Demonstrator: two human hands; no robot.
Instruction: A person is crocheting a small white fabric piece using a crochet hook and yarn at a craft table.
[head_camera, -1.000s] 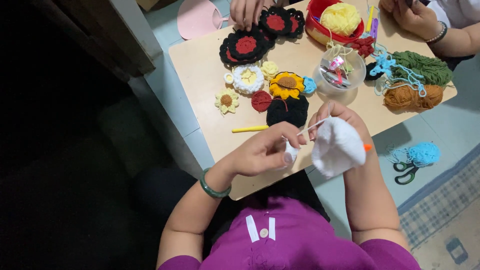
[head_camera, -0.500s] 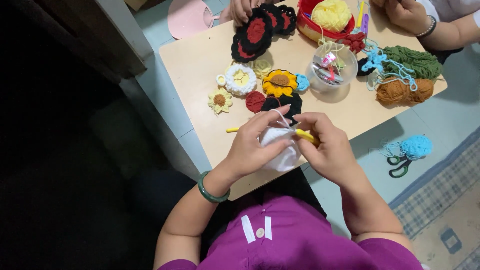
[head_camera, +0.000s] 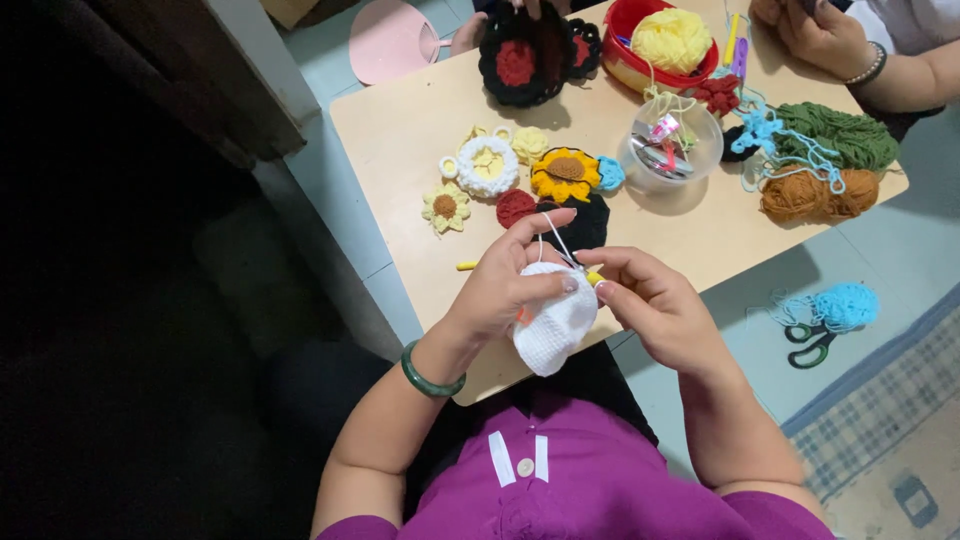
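Note:
My left hand (head_camera: 505, 285) grips a white crocheted piece (head_camera: 553, 320) over the near edge of a low beige table (head_camera: 420, 120), with white yarn looped over its raised forefinger. My right hand (head_camera: 660, 305) pinches a yellow-handled crochet hook (head_camera: 592, 277) at the top edge of the white piece. A green bangle (head_camera: 428, 373) is on my left wrist. Just beyond my hands lie a black crocheted round (head_camera: 585, 222) and a dark red one (head_camera: 516, 207).
Crocheted flowers, a sunflower (head_camera: 563, 174), a clear bowl of small tools (head_camera: 668, 150), a red basket with yellow yarn (head_camera: 672, 40) and green and orange yarn (head_camera: 818, 165) cover the table. Other people's hands (head_camera: 820, 35) work at the far edge. Scissors (head_camera: 812, 343) and blue yarn lie on the floor.
The white piece has gone from my right hand to my left hand. My right hand now works the hook at its edge, and both hands have drawn together.

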